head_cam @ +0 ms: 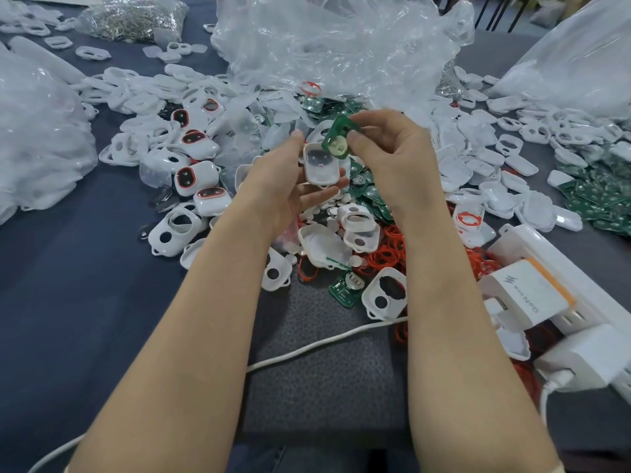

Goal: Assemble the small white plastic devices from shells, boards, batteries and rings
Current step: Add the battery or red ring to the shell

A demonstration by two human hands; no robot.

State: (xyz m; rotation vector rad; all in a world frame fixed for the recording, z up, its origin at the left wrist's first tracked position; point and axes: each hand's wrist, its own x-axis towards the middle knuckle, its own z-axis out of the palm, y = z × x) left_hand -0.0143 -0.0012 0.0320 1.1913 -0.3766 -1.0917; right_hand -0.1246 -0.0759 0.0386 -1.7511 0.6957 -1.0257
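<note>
My left hand (290,186) holds a small white shell (321,167), hollow side up, above the pile. My right hand (386,155) pinches a green circuit board (336,138) with a pale round pad on it, tilted just over the top of the shell. Under both hands lie loose white shells (362,227), green boards (345,288), white round discs (327,208) and red rings (386,254). A row of assembled white devices with red-ringed dark windows (198,175) lies to the left.
Big clear plastic bags (334,46) stand behind the pile and at both sides. A bag of metal rings (133,15) is at the far left. A white power strip with chargers (546,302) and a white cable (324,343) lie at the right, by a dark mat (324,387).
</note>
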